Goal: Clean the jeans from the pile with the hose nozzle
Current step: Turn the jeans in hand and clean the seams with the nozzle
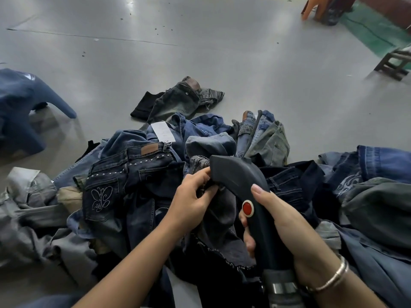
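The right hand [287, 223] is wrapped around the hose nozzle [242, 190]; the left hand [191, 196] pinches dark jeans [220, 210] at its mouth, over the pile [142, 165]; denim seems soft, heavy (grip near a seam).

We grip the nozzle [242, 185] in our right hand [287, 223], thumb just beyond its red button [248, 208]. Just left of that grip, our left hand [191, 203] pinches dark jeans [220, 221] against the nozzle's head. The pile [133, 174] spreads around both hands; beyond it, one pair [178, 98] lies apart on the floor [222, 52].
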